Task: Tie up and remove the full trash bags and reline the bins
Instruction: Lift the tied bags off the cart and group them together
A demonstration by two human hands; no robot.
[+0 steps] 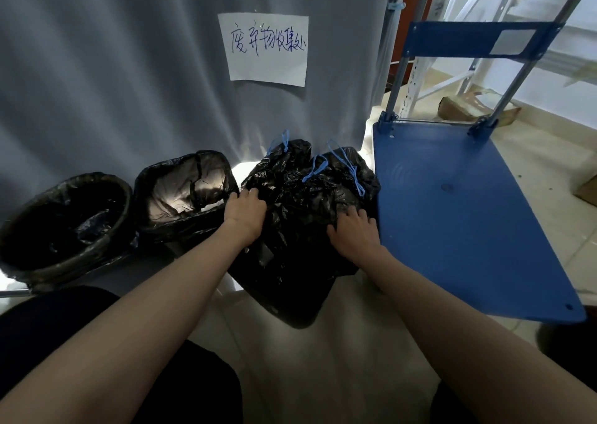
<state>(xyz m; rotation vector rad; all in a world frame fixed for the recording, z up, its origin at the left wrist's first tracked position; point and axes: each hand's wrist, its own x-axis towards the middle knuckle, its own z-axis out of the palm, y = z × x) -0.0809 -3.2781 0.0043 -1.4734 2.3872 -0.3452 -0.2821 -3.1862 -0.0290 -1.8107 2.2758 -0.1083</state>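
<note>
Tiled floor (pixel 339 343), grey curtain (pixel 113 68), blue cart (pixel 452 204), tied bags (pixel 300 204).

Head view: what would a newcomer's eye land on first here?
Most likely the pile of black trash bags with blue drawstrings at the centre, with the left hand gripping its left side and the right hand on its right. Next, the blue platform cart lying right of the bags, and the handwritten paper sign on the grey curtain above them. Two black-lined bins stand to the left.
</note>
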